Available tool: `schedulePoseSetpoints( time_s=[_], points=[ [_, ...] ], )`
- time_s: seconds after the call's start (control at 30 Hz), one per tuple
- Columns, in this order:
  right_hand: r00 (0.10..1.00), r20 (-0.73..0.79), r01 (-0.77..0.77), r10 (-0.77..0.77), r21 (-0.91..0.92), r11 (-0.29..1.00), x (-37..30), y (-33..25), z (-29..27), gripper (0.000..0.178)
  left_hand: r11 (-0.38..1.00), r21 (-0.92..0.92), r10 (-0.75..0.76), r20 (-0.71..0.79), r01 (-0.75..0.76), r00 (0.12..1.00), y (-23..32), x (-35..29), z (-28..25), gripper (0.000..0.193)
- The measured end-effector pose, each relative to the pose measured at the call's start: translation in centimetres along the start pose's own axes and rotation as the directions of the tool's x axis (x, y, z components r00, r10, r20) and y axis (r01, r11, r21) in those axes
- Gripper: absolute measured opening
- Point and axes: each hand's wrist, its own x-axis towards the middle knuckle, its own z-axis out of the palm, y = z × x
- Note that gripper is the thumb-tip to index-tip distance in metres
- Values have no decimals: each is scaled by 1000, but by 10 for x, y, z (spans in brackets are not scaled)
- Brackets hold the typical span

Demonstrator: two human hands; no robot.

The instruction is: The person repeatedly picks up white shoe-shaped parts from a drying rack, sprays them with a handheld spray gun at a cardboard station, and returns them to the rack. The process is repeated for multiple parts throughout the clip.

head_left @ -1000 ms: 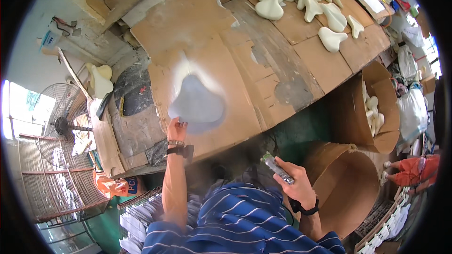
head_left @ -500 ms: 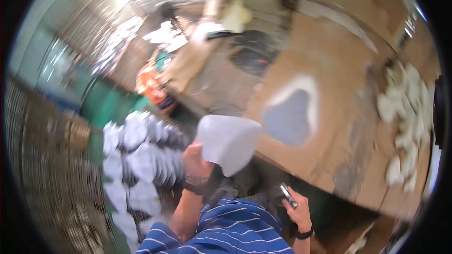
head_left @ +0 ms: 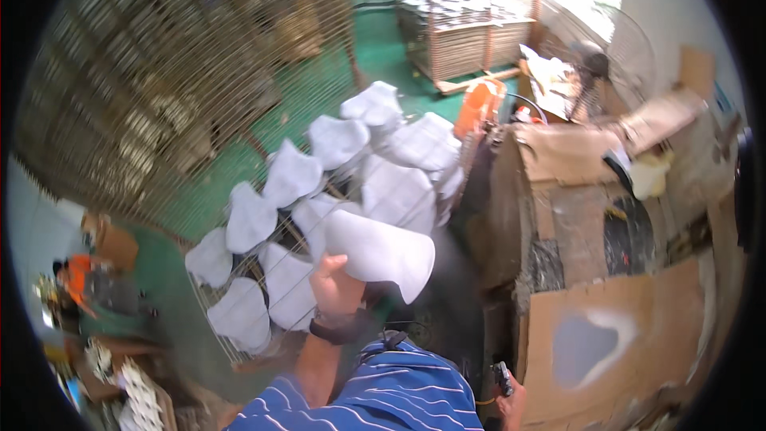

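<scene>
The left hand [head_left: 335,287] is pinching the near edge of a pale, pear-shaped foam piece [head_left: 381,253], fingers closed on it and thumb underneath, holding it flat just above a wire rack [head_left: 275,251]. That rack is the landmark here: it is already carrying many like pieces [head_left: 335,140] laid in overlapping rows, and the held one is hovering over its near right corner.

To the right of the rack, low at the frame's edge, the right hand [head_left: 511,403] is wrapped around a spray gun [head_left: 503,377], closed on its handle. Further right of the rack, a cardboard-covered bench [head_left: 638,311] is showing a pear-shaped spray outline [head_left: 584,347].

The step in hand looks like racking a freshly sprayed piece; the next move likely calls for lowering it into a free gap without smearing its neighbours.

A second ago the piece was lying on the bench inside that outline; now it is lifted and the view has swung over the rack.
</scene>
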Motion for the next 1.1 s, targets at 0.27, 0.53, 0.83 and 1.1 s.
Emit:
schedulePoseSetpoints(
  time_s=[0.27, 0.53, 0.83, 1.1],
  points=[
    [940, 337, 30, -54, 74, 997, 33, -109, 65, 37, 833, 131, 552, -248, -537, 796, 143, -5, -53, 47],
    [882, 468, 99, 56, -301, 949, 75, -130, 114, 34, 597, 259, 802, -197, -759, 564, 307, 3, -151, 39],
    [882, 471, 99, 15, -216, 971, 83, -163, 156, 35, 342, 446, 940, -177, -827, 293, 480, 11, -296, 40],
    [850, 524, 87, 50, -235, 968, 86, -169, 182, 36, 628, 733, 774, -558, 261, -297, 384, -39, -534, 94]
  ],
)
